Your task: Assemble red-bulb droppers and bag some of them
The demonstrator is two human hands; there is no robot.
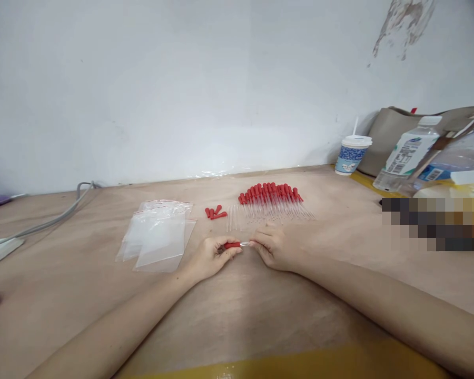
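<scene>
My left hand (217,255) pinches a red rubber bulb (233,245) lying sideways. A clear glass tube (245,243) sticks out of the bulb's right end, and my right hand (273,246) has its fingers closed on the tube's other end. Behind my hands lie several loose red bulbs (217,213) and, beside them, several bare glass tubes (234,217). Farther right, a fanned row of droppers with red bulbs (270,192) rests on the table, their clear tips toward me.
Clear zip bags (161,237) lie left of my hands. A grey cable (63,215) runs along the far left. At the right back stand a paper cup (351,155), a grey bag (379,138) and a plastic bottle (407,152).
</scene>
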